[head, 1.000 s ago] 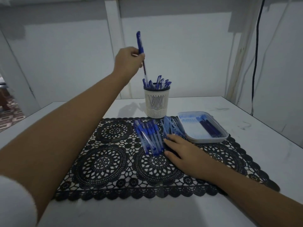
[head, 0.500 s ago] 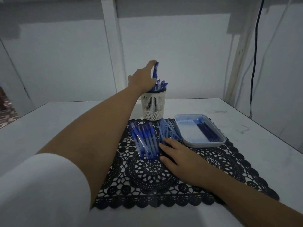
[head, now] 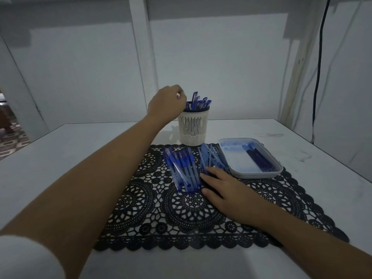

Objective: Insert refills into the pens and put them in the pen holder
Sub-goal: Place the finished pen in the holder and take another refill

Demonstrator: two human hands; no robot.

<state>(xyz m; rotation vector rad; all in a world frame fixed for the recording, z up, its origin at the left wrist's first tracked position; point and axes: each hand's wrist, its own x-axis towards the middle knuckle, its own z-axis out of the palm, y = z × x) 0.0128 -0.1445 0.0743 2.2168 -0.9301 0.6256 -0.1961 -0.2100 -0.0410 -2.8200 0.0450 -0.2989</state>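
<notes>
A white sleeve (head: 24, 256) shows far to the left of and in front of the pen holder, and from it a bare forearm reaches up and across a pale tabletop (head: 60, 158). The left hand (head: 166, 105) hangs in the air just left of the pen holder (head: 193, 125), level with its dark rim. Its fingers (head: 180, 93) are curled inward close to the nearest pen, but whether they pinch it cannot be told. The pen holder is a white slotted cup standing upright on the tabletop, and a bunch of blue capped pens (head: 198, 102) stands in it, tips leaning right. Directly in front of the pen holder lies a black lace mat (head: 141, 208). On the mat, just in front of the holder, a pile of clear blue pen bodies (head: 182, 170) lies side by side. To the right of that pile, also in front of the holder, is a loose bundle of thin pale blue refills (head: 211, 158). The right hand (head: 225, 190) rests palm down on the mat, in front of and right of the holder, fingers straight and close together, fingertips touching the near ends of the refills. In front of and right of the holder sits a shallow grey tray (head: 255, 175) with a few dark blue sticks (head: 259, 160) inside. A black cable (head: 319, 67) hangs down the wall, far right of the holder.
</notes>
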